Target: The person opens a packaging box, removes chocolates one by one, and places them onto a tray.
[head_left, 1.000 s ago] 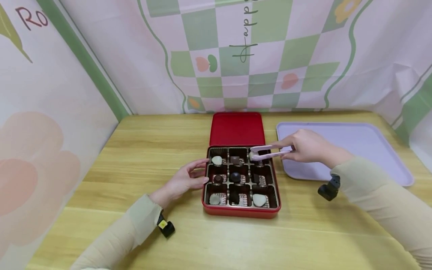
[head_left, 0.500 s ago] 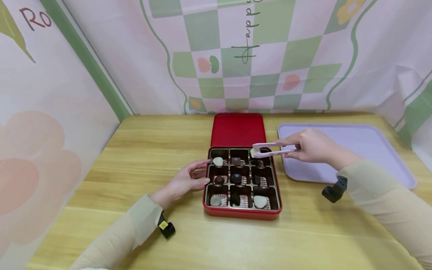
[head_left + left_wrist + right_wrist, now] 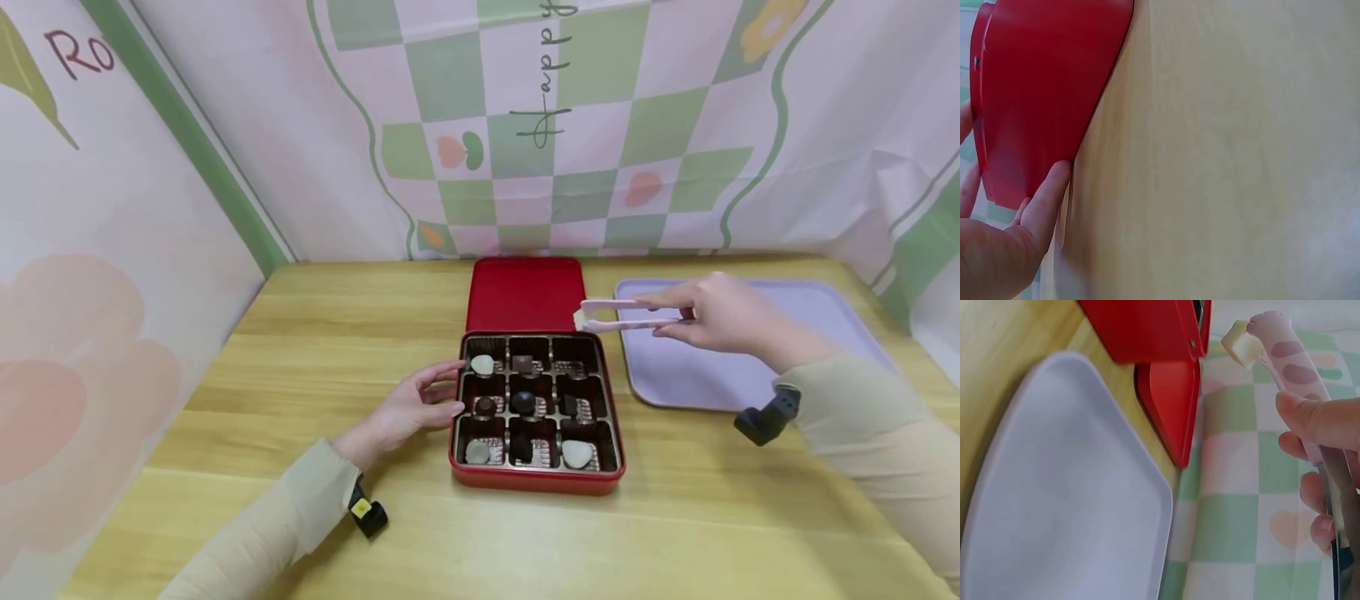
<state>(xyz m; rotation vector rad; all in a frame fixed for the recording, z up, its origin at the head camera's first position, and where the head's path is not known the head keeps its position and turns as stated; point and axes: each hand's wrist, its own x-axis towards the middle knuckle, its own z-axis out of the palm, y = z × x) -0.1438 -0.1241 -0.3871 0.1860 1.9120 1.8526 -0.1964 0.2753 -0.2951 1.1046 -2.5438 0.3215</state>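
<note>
My right hand [image 3: 727,315] holds pale pink tongs [image 3: 1297,372] with paw-like tips. Pinched in their tips is a small cream-white chocolate [image 3: 1242,345], raised above the far right corner of the red tin [image 3: 536,481]. That tin has a divided dark insert, and its far right compartment [image 3: 574,357] is bare. Chocolates, some dark and some white, sit in the others, such as a round dark chocolate [image 3: 523,403] in the centre. My left hand [image 3: 408,412] rests against the tin's left side, thumb on the wall and fingers at the rim.
Behind the tin lies its red lid [image 3: 525,293]. A lilac tray [image 3: 656,379] is on the right, partly under my right forearm. The wooden table [image 3: 337,317] ends at a patterned cloth backdrop [image 3: 517,200].
The tongs have risen out of the far right compartment with the white chocolate and moved up and rightward. My left hand has stayed at the tin.
</note>
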